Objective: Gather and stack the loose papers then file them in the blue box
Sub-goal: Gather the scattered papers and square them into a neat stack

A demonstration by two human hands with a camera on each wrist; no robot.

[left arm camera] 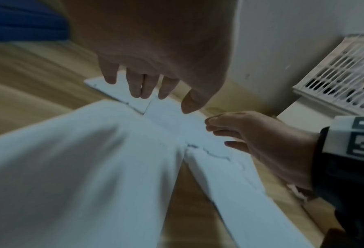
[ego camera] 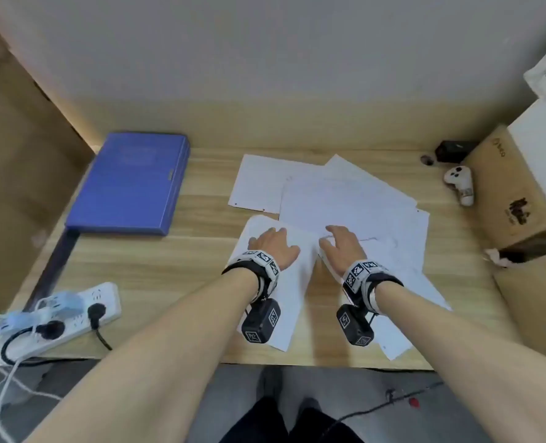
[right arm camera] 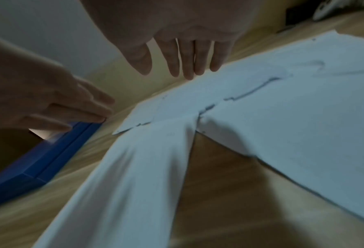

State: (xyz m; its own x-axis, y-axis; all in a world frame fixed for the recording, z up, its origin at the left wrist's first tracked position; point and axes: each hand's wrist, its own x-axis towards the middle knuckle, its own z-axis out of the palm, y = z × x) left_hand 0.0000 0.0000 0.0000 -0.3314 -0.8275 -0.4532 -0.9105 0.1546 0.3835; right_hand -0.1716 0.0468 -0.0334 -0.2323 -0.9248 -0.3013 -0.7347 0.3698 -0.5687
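Observation:
Several loose white papers (ego camera: 345,199) lie scattered and overlapping on the wooden desk (ego camera: 182,260), right of centre. My left hand (ego camera: 273,244) hovers with straight fingers over the near-left sheet (ego camera: 284,302), and the left wrist view shows its fingers (left arm camera: 138,83) pointing down at the papers (left arm camera: 81,159). My right hand (ego camera: 340,243) is above the overlapping pile, fingers (right arm camera: 185,62) relaxed and straight over the papers (right arm camera: 283,109). Neither hand holds anything. The shut blue box (ego camera: 131,183) lies flat at the desk's back left, its edge (right arm camera: 49,159) seen in the right wrist view.
A white power strip (ego camera: 57,318) with plugs and cables sits at the desk's front left. Cardboard boxes (ego camera: 514,193) stand along the right edge, with a white controller (ego camera: 458,183) and a small black item (ego camera: 453,150) beside them. A white slatted crate (left arm camera: 344,73) is at far right.

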